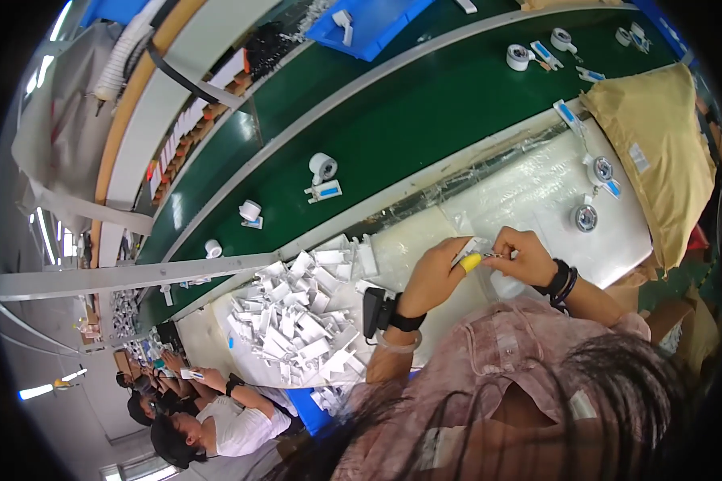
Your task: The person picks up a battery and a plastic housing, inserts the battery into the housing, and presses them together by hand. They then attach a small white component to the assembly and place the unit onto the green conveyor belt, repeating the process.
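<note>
My left hand (435, 276) is closed on a small white plastic part (472, 248), with something yellow (469, 262) at the thumb's tip, perhaps a finger cover. Close beside it, my right hand (528, 258) pinches at something small and thin near that part; I cannot make out what. Left of my left hand lies a big heap of white plastic parts (301, 317). On the plastic-covered table beyond my right hand are two round white-rimmed units (586, 217), one joined to a part with a blue label.
A green conveyor belt (425, 120) runs along the table's far side, carrying several white round units (323, 166). A brown paper bag (658, 160) sits at the right. At the far side is a blue tray (365, 32). Other people (233, 421) work at the left.
</note>
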Tool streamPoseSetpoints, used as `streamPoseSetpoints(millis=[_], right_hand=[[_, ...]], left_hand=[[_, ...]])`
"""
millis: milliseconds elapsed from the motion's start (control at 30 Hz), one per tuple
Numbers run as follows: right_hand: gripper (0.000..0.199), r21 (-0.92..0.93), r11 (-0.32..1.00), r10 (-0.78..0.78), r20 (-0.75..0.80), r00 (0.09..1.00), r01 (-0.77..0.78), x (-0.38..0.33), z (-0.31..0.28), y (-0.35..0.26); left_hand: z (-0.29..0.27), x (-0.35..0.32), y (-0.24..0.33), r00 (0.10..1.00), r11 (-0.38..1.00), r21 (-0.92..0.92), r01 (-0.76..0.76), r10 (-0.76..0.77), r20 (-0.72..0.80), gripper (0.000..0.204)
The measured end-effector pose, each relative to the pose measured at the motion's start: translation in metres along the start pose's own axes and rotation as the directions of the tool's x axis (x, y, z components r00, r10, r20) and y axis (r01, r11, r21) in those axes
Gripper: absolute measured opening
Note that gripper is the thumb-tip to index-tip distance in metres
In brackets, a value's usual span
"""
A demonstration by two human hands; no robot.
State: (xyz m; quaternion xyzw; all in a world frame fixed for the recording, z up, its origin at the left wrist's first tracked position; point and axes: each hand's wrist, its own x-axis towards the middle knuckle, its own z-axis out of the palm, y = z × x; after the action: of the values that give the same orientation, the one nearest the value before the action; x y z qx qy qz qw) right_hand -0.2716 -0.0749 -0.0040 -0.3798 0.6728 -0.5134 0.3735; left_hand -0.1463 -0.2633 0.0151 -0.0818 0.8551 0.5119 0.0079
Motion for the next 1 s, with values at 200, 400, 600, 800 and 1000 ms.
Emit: streamPoseSetpoints(millis=[200, 400, 600, 800, 1000], right_hand=[[0.018, -0.072, 0.984, -0.178, -0.240, 0.954, 0.165, 0.004, 0.002, 0.004], [0.023, -0.544, 0.756, -0.574, -0.282, 0.769, 0.364, 0.016, -0.001, -0.008], [0.019, -0.491, 0.745, -0.620, -0.257, 0.742, 0.452, 0.020, 0.003, -0.006], [0.020, -0.443, 0.762, -0.600, -0.211, 0.772, 0.472, 0.018, 0.005, -0.005], [0.023, -0.492, 0.696, -0.681, -0.223, 0.697, 0.523, 0.017, -0.002, -0.009]], left_hand=[[0.005, 0.001, -0.004, 0.972, 0.885, -0.431, 0.175, -0.224, -0.065, 0.029], [0.018, 0.002, 0.000, 0.937, 0.715, -0.680, 0.163, -0.329, -0.121, 0.034], [0.028, 0.004, 0.001, 0.956, 0.707, -0.698, 0.110, -0.268, -0.122, 0.041], [0.032, 0.007, 0.008, 0.975, 0.632, -0.772, 0.064, -0.205, -0.088, 0.046], [0.038, 0.007, 0.016, 0.974, 0.655, -0.755, 0.032, -0.189, -0.122, 0.048]])
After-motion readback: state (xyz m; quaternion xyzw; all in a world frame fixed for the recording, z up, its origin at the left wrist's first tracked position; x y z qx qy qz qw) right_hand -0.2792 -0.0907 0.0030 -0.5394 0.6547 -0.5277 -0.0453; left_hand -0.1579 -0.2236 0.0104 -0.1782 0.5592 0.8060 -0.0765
